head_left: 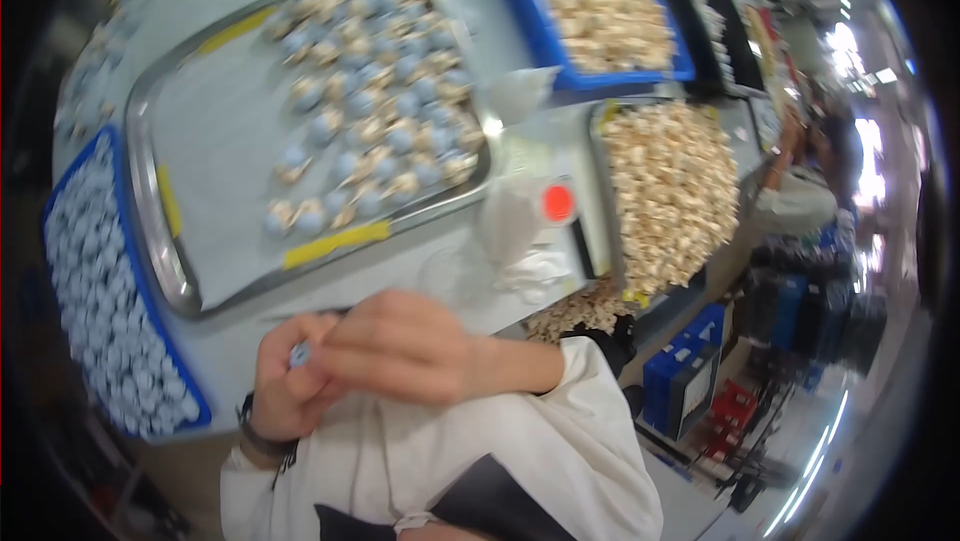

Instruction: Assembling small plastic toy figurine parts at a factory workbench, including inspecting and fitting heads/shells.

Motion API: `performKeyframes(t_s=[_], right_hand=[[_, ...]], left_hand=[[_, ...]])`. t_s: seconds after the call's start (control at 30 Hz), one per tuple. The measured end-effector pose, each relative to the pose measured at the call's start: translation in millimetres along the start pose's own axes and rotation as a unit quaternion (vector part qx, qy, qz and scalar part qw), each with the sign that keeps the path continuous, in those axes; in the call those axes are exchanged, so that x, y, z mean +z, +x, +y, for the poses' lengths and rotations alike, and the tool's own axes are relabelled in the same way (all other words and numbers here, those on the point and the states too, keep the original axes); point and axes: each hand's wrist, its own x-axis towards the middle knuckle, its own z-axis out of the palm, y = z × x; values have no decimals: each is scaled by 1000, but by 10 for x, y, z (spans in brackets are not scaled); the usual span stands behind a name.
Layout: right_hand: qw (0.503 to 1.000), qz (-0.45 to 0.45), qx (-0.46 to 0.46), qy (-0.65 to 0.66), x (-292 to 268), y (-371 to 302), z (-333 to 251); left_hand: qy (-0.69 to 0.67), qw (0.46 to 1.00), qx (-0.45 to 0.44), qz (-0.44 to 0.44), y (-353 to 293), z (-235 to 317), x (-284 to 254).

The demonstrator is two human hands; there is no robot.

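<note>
Close to the table's front edge, my left hand [282, 381] is closed round a small light-blue piece [299, 354], whose end shows between thumb and fingers. My right hand [405, 346], slightly blurred, is bent over it with fingertips pinched together against the left fingers. Whatever the right fingertips grip is hidden. A thin dark tool [300, 316] shows just beyond the hands; whether a hand touches it I cannot tell. Past the hands lies a metal tray [165, 256] lined with pale sheet, its right part covered with rounded blue pieces [385, 106] joined to cream-coloured parts.
A blue bin [125, 211] of light-blue pieces stands left. Cream-coloured pieces fill a blue bin [683, 66] at the back and a heaped tray [603, 156] at right. Between them are a round red lid [558, 204] and crumpled clear plastic [510, 231]. Another person [800, 196] is far right.
</note>
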Motion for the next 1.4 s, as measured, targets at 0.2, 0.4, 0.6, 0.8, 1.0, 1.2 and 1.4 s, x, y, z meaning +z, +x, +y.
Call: performKeyframes(t_s=[0.2, 0.4, 0.6, 0.8, 1.0, 1.2, 1.4], right_hand=[[989, 11, 104, 106, 98, -105, 189], [984, -57, 165, 44, -282, 36, -41], [913, -325, 169, -179, -297, -223, -142], [991, -128, 31, 33, -318, 22, -270], [988, -37, 71, 129, 106, 14, -124], [998, -3, 39, -51, 21, 37, -255], [989, -40, -10, -141, -49, 7, -233]], left_hand=[[-36, 993, 111, 34, 2, 87, -88], [15, 982, 187, 24, -74, 90, -96], [16, 993, 119, 2, -65, 118, -119], [247, 956, 117, -103, -94, 64, -162], [166, 972, 98, -132, -118, -62, -43], [272, 955, 121, 6, -129, -27, -8], [375, 903, 206, -45, -92, -25, -63]])
